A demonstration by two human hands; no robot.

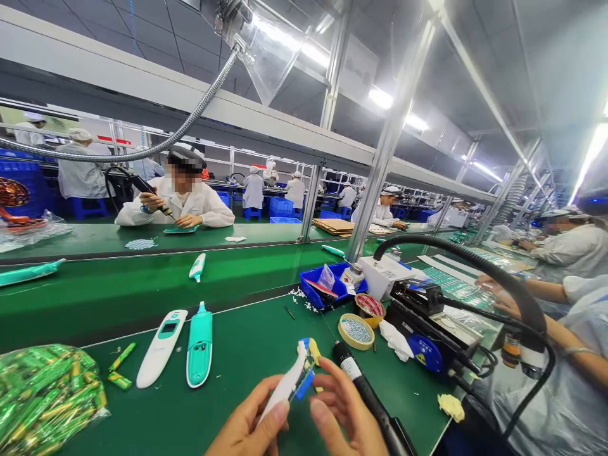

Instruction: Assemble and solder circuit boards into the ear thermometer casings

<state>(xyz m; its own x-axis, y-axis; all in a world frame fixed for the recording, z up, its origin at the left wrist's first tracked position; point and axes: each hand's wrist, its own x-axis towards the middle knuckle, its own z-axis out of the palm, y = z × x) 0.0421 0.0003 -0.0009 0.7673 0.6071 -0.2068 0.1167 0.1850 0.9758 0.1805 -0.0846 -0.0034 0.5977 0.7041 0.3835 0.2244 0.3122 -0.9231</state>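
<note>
My left hand [259,415] is closed around a white curved thermometer housing half [289,385], tilted over the bench. Blue pieces [304,385] and a small yellow piece [313,352] show along its right side; their exact kind is unclear. Beside it, my right hand [342,405] has its fingers apart, with the index fingertip close to the yellow piece. Whether that fingertip touches it I cannot tell. A black electric screwdriver [365,392] lies just right of my right hand. To the left are a white thermometer housing [161,348] and a teal housing half [199,347].
A bag of green batteries [47,396] sits at left, with loose batteries [120,367] beside it. A blue bin [316,292], a dish of screws [356,332] and a black machine [427,329] stand at right. Beyond runs a green conveyor [142,272]; co-workers sit across and at right.
</note>
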